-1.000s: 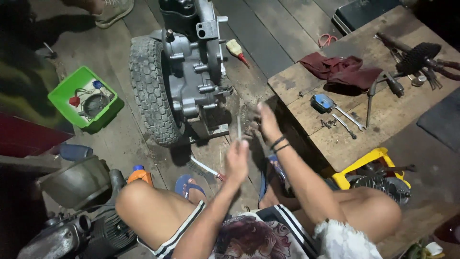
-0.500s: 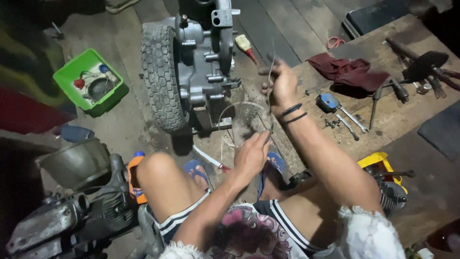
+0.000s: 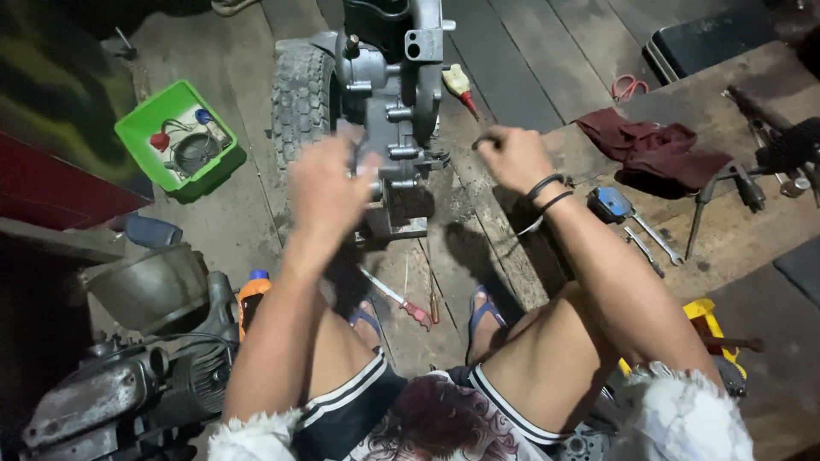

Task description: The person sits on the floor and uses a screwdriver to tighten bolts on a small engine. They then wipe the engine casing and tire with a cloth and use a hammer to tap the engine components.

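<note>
Head view, hands [image 3: 329, 183] closed near engine [image 3: 397, 94]

This is a rough small-engine or motorbike repair workshop, worked at floor level on dark wooden planks [image 3: 530, 77]. A grey engine block [image 3: 395, 94] with a knobbly tyre [image 3: 299, 102] stands in the middle, another worn engine [image 3: 128, 393] lies at the lower left, and a green plastic tray [image 3: 141, 128] holds loose parts. A low wooden tabletop [image 3: 726, 239] carries spanners [image 3: 658, 241], a dark red rag [image 3: 653, 149] and other tools, with screwdrivers [image 3: 397, 299] lying on the floor.
</note>
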